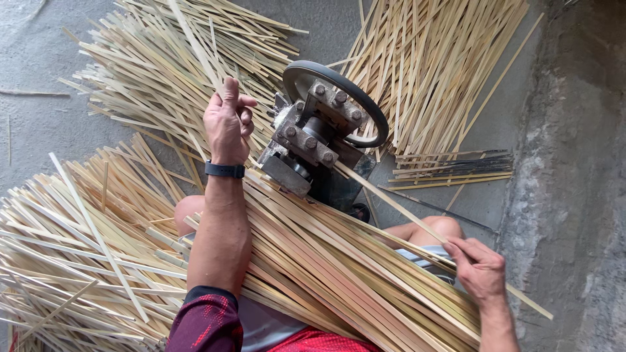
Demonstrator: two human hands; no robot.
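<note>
Left hand: left hand [228, 124] is rising upright beside the machine, fingers curled, thumb and fingers pinching a thin pale strip [195, 49] that is running up and away over the far pile.
Right hand: right hand [479, 267] is lying low at the right, fingertips pinching a long flat strip [391, 199] that is slanting up into the machine.
Machine: grey metal machine [313, 140] is standing between the knees, bolted blocks in front, a dark round wheel [365, 104] behind.
Material: pale yellow strips, flat, narrow, straight-edged; a thick bundle [326, 267] is lying across the lap, touching the machine.
Piles: loose heaps are lying at the left [72, 234], upper left [156, 65] and upper right [437, 58].
Open room: bare grey concrete floor [39, 124] is showing at the far left; a rough wall [574, 176] is closing the right side.
Wrist: black band [225, 170] is circling the left wrist.
</note>
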